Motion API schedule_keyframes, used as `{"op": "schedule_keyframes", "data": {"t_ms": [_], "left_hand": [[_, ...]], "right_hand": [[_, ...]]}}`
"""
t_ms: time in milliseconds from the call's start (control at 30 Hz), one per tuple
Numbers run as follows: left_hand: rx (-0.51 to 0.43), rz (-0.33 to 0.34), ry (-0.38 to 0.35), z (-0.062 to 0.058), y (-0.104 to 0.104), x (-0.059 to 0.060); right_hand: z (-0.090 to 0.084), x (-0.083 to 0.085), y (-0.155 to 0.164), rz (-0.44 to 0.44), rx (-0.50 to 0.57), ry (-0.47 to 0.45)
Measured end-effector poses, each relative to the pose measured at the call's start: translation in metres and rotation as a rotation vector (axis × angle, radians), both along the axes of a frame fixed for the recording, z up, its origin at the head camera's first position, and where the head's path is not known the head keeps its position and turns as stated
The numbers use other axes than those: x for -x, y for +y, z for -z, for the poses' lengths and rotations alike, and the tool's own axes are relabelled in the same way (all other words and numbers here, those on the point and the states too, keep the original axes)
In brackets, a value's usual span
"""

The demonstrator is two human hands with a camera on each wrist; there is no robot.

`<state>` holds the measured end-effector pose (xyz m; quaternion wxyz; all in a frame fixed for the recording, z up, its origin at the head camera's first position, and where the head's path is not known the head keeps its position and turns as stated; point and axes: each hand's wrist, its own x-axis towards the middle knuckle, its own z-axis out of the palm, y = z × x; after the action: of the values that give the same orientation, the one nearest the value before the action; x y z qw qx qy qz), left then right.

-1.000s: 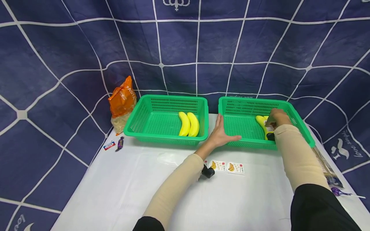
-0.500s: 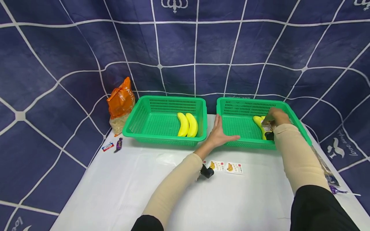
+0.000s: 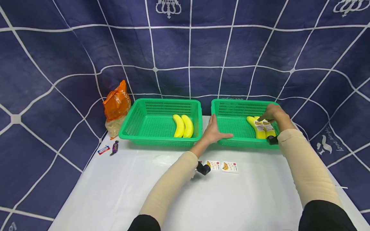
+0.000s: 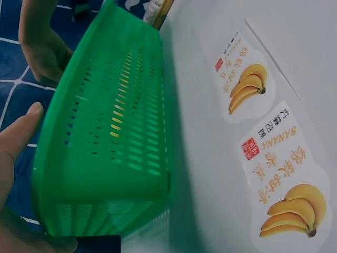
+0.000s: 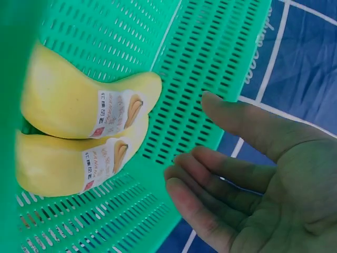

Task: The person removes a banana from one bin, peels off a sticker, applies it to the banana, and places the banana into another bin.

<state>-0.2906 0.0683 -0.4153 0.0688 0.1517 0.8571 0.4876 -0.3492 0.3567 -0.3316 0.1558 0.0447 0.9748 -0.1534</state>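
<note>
Right wrist: hand (image 5: pixel 253 179) open above bananas (image 5: pixel 79 137)

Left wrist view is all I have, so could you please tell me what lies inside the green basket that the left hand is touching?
Observer: Two stickered bananas lie side by side in that right basket.
Operator: Thank you. Is anything gripping them?
Observer: No. The right hand is over them with its fingers relaxed, gripping nothing.
Operator: Is there any other fruit about?
Observer: Yes, two bare bananas lie in the left basket.
</note>
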Motion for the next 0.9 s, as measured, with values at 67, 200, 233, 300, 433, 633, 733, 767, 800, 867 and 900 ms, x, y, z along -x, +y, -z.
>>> {"op": "schedule_keyframes", "data": {"t_ms": [67, 200, 233, 300, 433, 633, 733, 767, 800, 867, 900], "left_hand": [[0.01, -0.003, 0.003, -0.004, -0.001, -0.001], [0.029, 0.004, 0.018, -0.014, -0.005, -0.002], [0.042, 0.005, 0.022, -0.017, -0.006, -0.002], [0.056, 0.012, 0.036, -0.022, -0.01, -0.002], [0.088, 0.033, 0.069, -0.033, -0.024, -0.004], [0.153, 0.024, 0.125, -0.046, -0.067, -0.013], [0.185, -0.019, 0.135, -0.047, -0.102, -0.018], [0.192, -0.037, 0.134, -0.048, -0.115, -0.02], [0.191, -0.056, 0.137, -0.048, -0.128, -0.021], [0.195, -0.091, 0.14, -0.048, -0.155, -0.023], [0.199, -0.106, 0.141, -0.048, -0.167, -0.024]], "right_hand": [[-0.001, -0.002, -0.002, -0.008, -0.023, 0.017], [-0.005, -0.006, -0.004, -0.034, -0.05, 0.06], [-0.006, -0.007, -0.005, -0.044, -0.056, 0.071], [-0.008, -0.009, -0.008, -0.068, -0.057, 0.092], [-0.01, -0.014, -0.015, -0.104, -0.062, 0.127], [-0.013, -0.027, -0.027, -0.158, -0.071, 0.153], [-0.016, -0.037, -0.035, -0.177, -0.059, 0.156], [-0.017, -0.04, -0.037, -0.175, -0.054, 0.155], [-0.018, -0.044, -0.04, -0.174, -0.05, 0.159], [-0.02, -0.051, -0.045, -0.164, -0.034, 0.16], [-0.021, -0.054, -0.047, -0.164, -0.029, 0.164]]}}
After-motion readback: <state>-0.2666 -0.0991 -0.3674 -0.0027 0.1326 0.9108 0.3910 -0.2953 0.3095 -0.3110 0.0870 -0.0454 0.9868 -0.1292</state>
